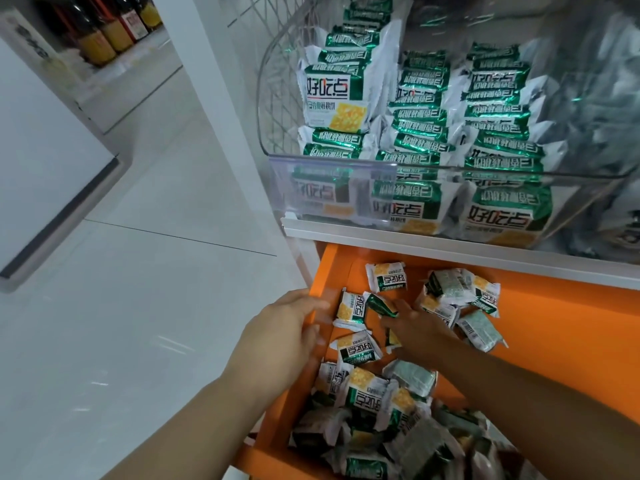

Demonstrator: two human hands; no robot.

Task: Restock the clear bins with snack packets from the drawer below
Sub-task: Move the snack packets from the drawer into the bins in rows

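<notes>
Orange drawer point(554, 341) is standing open below the clear bin point(332, 188). L hand point(287, 327) is reaching over the drawer's left wall, fingers point(311, 303) blurred but looking straight & loosely together, holding nothing. The nearest packet point(351, 308) is lying just right of the fingertips. R hand point(415, 329) is reaching inside, thumb & forefinger pinching a folded green packet point(379, 304), w/ loose snack packets point(367, 393) lying all round it.

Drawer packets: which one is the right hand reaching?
The crumpled dark-green packet at the fingertips of the right hand; neighbouring packets lie flat, showing white-and-yellow faces.
</notes>
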